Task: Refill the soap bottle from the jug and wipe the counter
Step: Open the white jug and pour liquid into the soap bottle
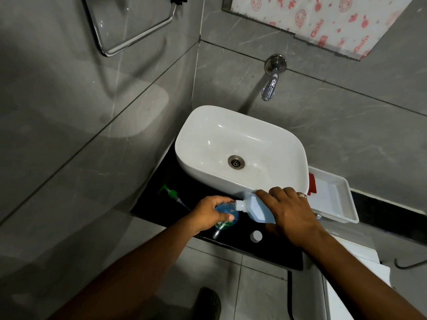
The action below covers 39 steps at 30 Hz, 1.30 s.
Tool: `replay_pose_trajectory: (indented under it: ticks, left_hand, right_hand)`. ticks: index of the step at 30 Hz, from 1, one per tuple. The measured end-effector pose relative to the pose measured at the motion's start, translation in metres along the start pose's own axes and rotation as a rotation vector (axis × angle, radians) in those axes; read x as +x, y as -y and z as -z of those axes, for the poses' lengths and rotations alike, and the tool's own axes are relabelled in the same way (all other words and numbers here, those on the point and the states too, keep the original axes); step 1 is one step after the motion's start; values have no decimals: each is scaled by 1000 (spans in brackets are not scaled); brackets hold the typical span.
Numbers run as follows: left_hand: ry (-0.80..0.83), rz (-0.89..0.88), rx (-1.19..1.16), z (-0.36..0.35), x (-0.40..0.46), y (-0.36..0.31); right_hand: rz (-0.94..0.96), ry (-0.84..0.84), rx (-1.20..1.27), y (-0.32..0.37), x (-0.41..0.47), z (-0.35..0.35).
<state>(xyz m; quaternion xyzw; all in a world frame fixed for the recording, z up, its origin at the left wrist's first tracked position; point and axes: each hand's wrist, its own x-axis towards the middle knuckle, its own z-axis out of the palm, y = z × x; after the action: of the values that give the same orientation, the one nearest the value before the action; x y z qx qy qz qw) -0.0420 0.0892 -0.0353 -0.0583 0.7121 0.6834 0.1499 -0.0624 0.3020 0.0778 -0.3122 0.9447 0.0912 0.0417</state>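
Observation:
A small clear soap bottle with blue liquid stands on the black counter, and my left hand grips it from the left. My right hand holds a white jug of blue liquid tipped sideways, its threaded spout touching the bottle's mouth. The bottle's green pump head lies on the counter to the left with its tube pointing right. A white round cap sits near the counter's front edge.
A white basin sits behind the hands, under a chrome wall tap. To the right stands a white tray with a red item at its left end. Grey tiled walls close in on the left.

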Motion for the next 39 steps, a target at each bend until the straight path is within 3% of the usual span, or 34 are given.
replay_pose_trajectory:
  ticks: [39]
  left_hand:
    - [4, 27, 15, 0, -1, -3]
  right_hand:
    - [2, -3, -33, 2, 1, 4]
